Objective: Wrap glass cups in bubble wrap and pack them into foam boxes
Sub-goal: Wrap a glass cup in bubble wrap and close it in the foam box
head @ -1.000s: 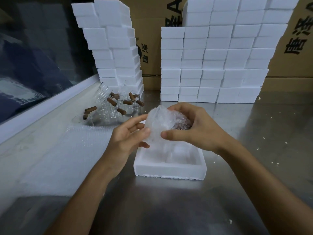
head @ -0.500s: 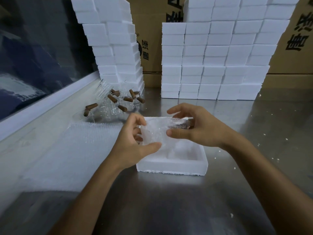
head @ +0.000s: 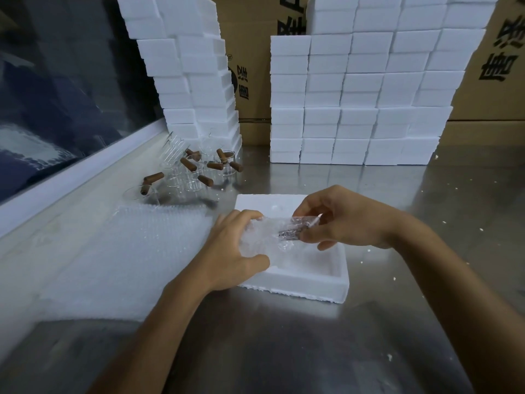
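Observation:
A glass cup wrapped in bubble wrap (head: 267,237) lies on its side over the open white foam box (head: 335,288), low inside its hollow. My left hand (head: 230,251) grips the bundle's left end, thumb underneath. My right hand (head: 343,220) pinches the right end, where a dark brown handle shows through the wrap. Both hands are over the box. Whether the bundle touches the box floor is hidden.
Several bare glass cups with brown handles (head: 196,169) cluster at the back left. A sheet of bubble wrap (head: 127,251) lies on the steel table left of the box. Two tall stacks of foam boxes (head: 355,95) and cardboard cartons (head: 497,66) line the back. Foam crumbs dot the table.
The wrapped cup has come down from above the box into its hollow and turned to lie sideways. Both hands lowered with it.

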A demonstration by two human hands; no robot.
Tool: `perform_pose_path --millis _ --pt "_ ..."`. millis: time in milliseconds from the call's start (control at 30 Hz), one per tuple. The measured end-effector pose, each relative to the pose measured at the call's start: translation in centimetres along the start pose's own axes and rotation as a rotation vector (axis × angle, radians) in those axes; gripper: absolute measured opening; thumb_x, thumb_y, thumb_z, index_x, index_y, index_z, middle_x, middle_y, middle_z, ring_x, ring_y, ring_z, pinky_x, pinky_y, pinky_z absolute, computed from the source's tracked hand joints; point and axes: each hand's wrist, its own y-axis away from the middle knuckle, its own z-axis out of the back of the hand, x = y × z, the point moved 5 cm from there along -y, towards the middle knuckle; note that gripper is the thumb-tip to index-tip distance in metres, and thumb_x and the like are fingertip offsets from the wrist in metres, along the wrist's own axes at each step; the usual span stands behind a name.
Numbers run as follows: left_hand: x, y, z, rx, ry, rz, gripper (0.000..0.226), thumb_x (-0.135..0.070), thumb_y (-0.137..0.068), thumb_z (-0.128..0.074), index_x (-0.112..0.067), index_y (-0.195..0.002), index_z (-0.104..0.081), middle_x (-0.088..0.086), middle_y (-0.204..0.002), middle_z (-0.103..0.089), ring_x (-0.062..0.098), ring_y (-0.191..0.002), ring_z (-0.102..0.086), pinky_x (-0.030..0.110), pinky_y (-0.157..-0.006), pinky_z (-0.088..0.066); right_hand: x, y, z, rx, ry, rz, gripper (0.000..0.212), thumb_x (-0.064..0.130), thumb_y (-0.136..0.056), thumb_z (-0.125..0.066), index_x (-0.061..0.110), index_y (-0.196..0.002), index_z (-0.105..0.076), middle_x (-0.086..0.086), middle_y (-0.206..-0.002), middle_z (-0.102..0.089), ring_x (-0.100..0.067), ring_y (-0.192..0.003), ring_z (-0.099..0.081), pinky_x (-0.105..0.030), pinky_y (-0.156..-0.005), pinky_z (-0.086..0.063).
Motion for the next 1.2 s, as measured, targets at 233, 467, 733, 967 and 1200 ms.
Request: perform_pose_path --millis 233,467,733,967,1200 --pt "-0.4 0.0 0.2 0.004 -0.029 -0.024 0.061 -0.045 -0.065 -0.063 -0.040 -0.124 -0.049 -0.020 -0.121 -0.046 0.001 -0.116 -0.039 0.023 -0.095 -0.035 -0.7 0.1 -0.5 0.122 0.007 -0.131 0.018 0.006 -0.082 -0.077 0.014 -0.096 -0.069 -0.008 -0.102 -0.071 -0.027 -0.085 -0.072 -0.034 -0.076 -0.062" --pt "-1.3 0.1 -0.3 -0.040 -0.053 -0.002 0.071 -0.052 -0.064 -0.065 -0.033 -0.130 -0.051 -0.018 -0.120 -0.047 0.005 -0.115 -0.044 0.028 -0.098 -0.044 -1.6 -0.2 -0.1 0.019 0.169 -0.185 0.018 0.016 -0.079 -0.079 0.023 -0.091 -0.070 0.003 -0.085 -0.075 -0.012 -0.076 -0.071 -0.027 -0.075 -0.057" --pt "-1.4 0.1 -0.9 -0.034 -0.068 0.006 0.085 -0.060 -0.066 -0.060 -0.034 -0.145 -0.041 -0.017 -0.118 -0.043 0.005 -0.113 -0.040 0.033 -0.100 -0.044 -2.8 -0.4 0.3 -0.070 0.209 -0.143 0.013 0.023 -0.076 -0.080 0.028 -0.086 -0.073 0.010 -0.090 -0.073 -0.006 -0.077 -0.066 -0.025 -0.078 -0.055" --pt "-0.5 -0.1 0.0 -0.003 0.071 0.019 0.086 -0.073 -0.063 -0.066 -0.036 -0.139 -0.050 -0.028 -0.111 -0.048 -0.010 -0.098 -0.046 0.016 -0.076 -0.045 -3.4 -0.4 0.5 -0.078 0.152 -0.119 0.012 0.021 -0.076 -0.081 0.026 -0.085 -0.075 0.010 -0.088 -0.074 -0.002 -0.067 -0.064 -0.031 -0.079 -0.056" --pt "-0.4 -0.2 0.1 -0.038 0.053 0.007 0.078 -0.067 -0.070 -0.071 -0.037 -0.139 -0.050 -0.029 -0.106 -0.047 -0.004 -0.094 -0.049 0.012 -0.066 -0.041 -3.4 -0.7 0.5 -0.082 0.137 -0.091 0.011 0.020 -0.077 -0.081 0.022 -0.086 -0.075 0.007 -0.088 -0.074 0.003 -0.060 -0.061 -0.029 -0.073 -0.055"
